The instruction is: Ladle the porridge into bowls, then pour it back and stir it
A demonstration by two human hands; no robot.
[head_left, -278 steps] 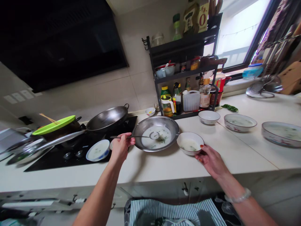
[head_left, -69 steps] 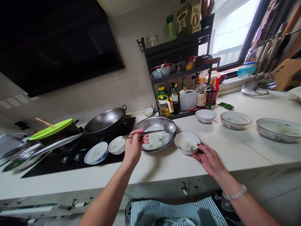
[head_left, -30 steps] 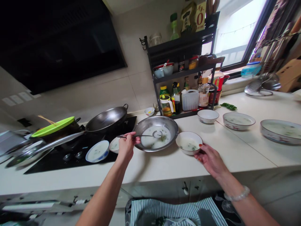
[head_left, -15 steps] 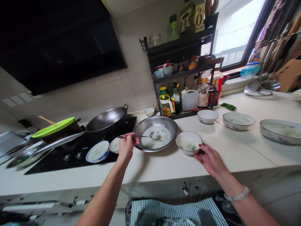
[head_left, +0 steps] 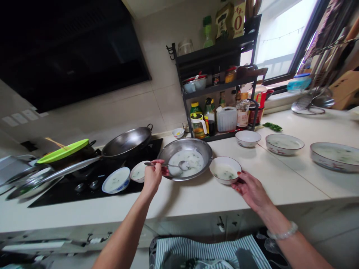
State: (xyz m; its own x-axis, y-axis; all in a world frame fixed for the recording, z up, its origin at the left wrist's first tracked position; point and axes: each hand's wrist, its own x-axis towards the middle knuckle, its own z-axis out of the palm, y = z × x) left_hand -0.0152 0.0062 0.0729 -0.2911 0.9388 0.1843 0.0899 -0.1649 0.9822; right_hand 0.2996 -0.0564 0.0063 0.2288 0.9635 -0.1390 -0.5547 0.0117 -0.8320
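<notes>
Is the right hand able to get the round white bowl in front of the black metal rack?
Probably yes: nothing visible stands between the right hand and that round white bowl, though the hand must first release the white, brown-rimmed bowl of milky liquid.

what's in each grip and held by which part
Left grip: the spoon, by its handle. Right grip: the bowl just right of the basin, by its right rim and side.

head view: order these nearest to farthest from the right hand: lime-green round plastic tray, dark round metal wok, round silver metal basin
1. Round silver metal basin: left of the right hand
2. Dark round metal wok: farther left and back
3. Lime-green round plastic tray: leftmost of these
</notes>
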